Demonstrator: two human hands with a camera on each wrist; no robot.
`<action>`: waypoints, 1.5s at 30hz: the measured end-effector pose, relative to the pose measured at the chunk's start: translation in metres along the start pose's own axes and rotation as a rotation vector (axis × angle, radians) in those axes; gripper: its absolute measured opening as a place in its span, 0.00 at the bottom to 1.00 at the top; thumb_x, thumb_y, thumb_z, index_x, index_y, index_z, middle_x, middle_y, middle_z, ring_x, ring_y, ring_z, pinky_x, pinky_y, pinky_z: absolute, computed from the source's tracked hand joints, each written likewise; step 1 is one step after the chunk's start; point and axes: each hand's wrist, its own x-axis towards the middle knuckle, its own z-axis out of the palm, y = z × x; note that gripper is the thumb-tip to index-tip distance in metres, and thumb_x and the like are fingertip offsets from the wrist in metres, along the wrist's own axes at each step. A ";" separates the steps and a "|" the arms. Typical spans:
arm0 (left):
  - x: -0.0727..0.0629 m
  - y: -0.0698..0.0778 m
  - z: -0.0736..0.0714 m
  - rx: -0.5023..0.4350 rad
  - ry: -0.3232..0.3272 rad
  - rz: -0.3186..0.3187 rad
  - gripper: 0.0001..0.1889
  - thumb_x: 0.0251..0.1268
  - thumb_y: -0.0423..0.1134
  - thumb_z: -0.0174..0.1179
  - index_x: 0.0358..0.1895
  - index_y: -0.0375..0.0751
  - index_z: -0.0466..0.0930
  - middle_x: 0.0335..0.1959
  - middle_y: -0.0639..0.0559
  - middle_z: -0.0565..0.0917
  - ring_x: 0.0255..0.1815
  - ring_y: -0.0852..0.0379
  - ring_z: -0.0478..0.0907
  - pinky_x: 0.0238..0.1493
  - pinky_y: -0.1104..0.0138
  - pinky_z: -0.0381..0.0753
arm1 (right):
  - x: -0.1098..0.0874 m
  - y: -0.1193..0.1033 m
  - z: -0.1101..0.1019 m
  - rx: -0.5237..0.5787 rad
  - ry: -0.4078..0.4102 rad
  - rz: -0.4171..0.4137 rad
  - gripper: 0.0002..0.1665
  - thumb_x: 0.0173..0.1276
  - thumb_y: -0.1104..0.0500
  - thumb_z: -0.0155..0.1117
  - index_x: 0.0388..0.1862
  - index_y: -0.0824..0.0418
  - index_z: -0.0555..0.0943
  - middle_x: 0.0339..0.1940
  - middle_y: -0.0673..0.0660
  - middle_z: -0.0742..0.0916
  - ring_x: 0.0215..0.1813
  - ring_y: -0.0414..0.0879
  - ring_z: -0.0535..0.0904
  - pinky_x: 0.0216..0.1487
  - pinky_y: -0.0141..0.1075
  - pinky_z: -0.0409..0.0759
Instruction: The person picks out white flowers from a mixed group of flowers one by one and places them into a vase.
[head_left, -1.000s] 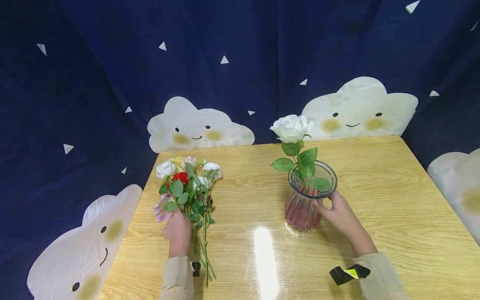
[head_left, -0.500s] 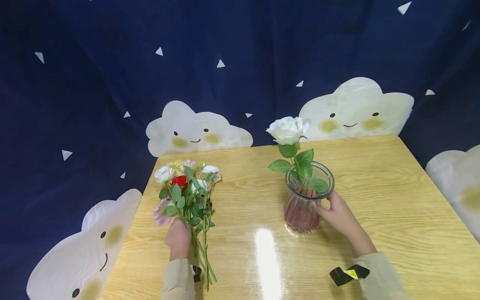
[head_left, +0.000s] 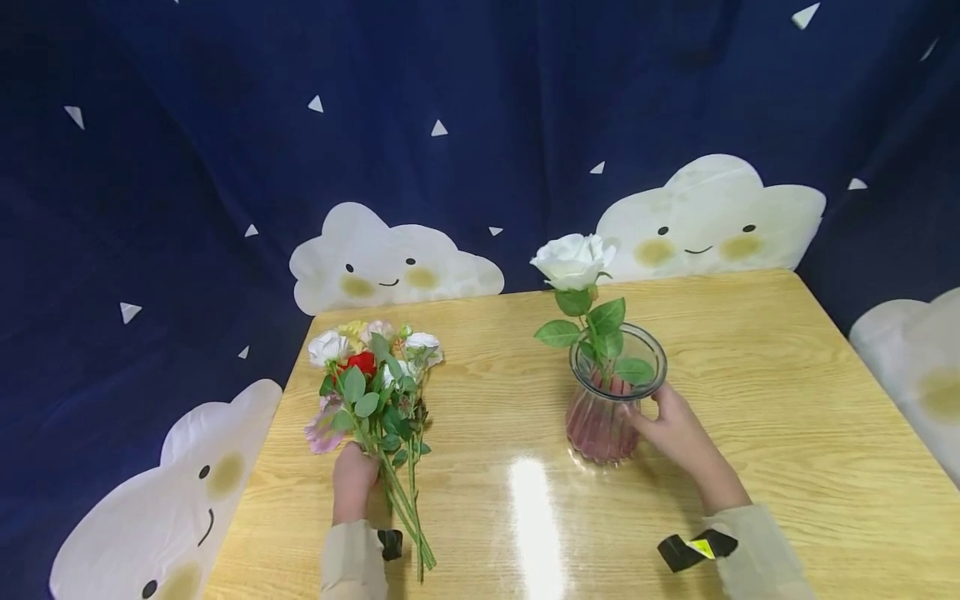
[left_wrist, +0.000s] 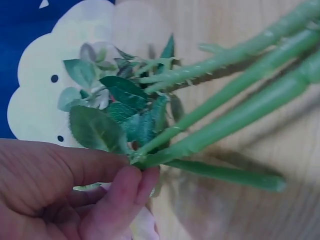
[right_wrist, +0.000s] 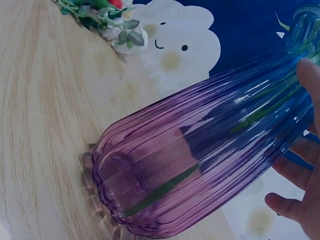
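Note:
In the head view, a bunch of artificial flowers (head_left: 378,392) with white, red, yellow and pink blooms lies at the left of the table. My left hand (head_left: 355,479) is at its stems; in the left wrist view, thumb and fingers pinch green stems (left_wrist: 200,130) just below the leaves. A ribbed glass vase (head_left: 606,421), pinkish at its base, stands upright at right. One white rose (head_left: 573,260) leans left inside it, its stem end visible through the glass. My right hand (head_left: 678,429) holds the vase near its neck, thumb on the near side.
The wooden table (head_left: 495,400) meets a dark blue curtain (head_left: 480,117) with cloud prints along its back and sides. Glare marks the table's front middle. A black strap (head_left: 697,548) sits by the right sleeve.
My left hand has slid slightly toward me along the stems, away from the blooms, and stem ends have shifted a little right. The right hand stays at the vase. The head view has tilted slightly.

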 end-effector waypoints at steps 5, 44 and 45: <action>0.006 0.002 -0.002 -0.020 0.041 0.034 0.11 0.53 0.29 0.49 0.36 0.22 0.70 0.16 0.43 0.75 0.15 0.51 0.74 0.24 0.56 0.73 | -0.001 0.000 0.000 -0.017 -0.005 0.017 0.37 0.59 0.59 0.61 0.62 0.72 0.57 0.58 0.75 0.68 0.58 0.70 0.63 0.54 0.61 0.59; -0.012 0.130 -0.026 -0.105 0.402 0.364 0.15 0.58 0.31 0.54 0.48 0.29 0.72 0.33 0.42 0.79 0.21 0.50 0.73 0.21 0.62 0.70 | -0.002 -0.002 0.000 -0.037 0.013 -0.015 0.37 0.59 0.60 0.61 0.62 0.72 0.58 0.57 0.75 0.68 0.58 0.70 0.63 0.53 0.62 0.60; -0.013 0.133 -0.026 -0.114 0.400 0.369 0.15 0.58 0.31 0.55 0.48 0.30 0.72 0.33 0.42 0.79 0.22 0.50 0.75 0.22 0.61 0.72 | -0.002 -0.003 0.000 -0.037 0.013 -0.016 0.37 0.59 0.60 0.61 0.62 0.72 0.58 0.57 0.75 0.68 0.57 0.70 0.63 0.53 0.62 0.60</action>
